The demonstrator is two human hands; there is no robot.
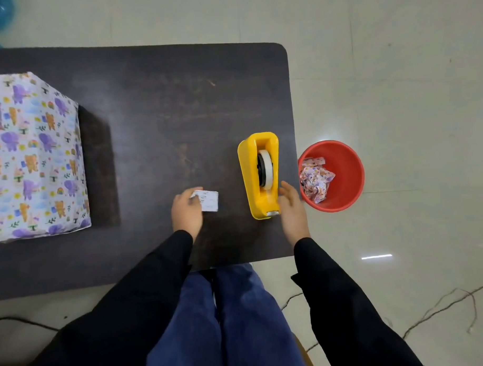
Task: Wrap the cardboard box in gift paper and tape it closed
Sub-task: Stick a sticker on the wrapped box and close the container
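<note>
Nearest us, our blue-trousered legs and black sleeves lead to two hands over the dark table. Our left hand pinches a small white paper scrap, and our right hand, fingers loosely straight and holding nothing, lies along the right side of the yellow tape dispenser. Well to the left of our left hand stands the cardboard box, its visible faces covered in cartoon-animal gift paper, while just right of our right hand a red bucket holds crumpled offcuts. We judge the wrapping largely done, with perhaps a last taping or tidying left.
</note>
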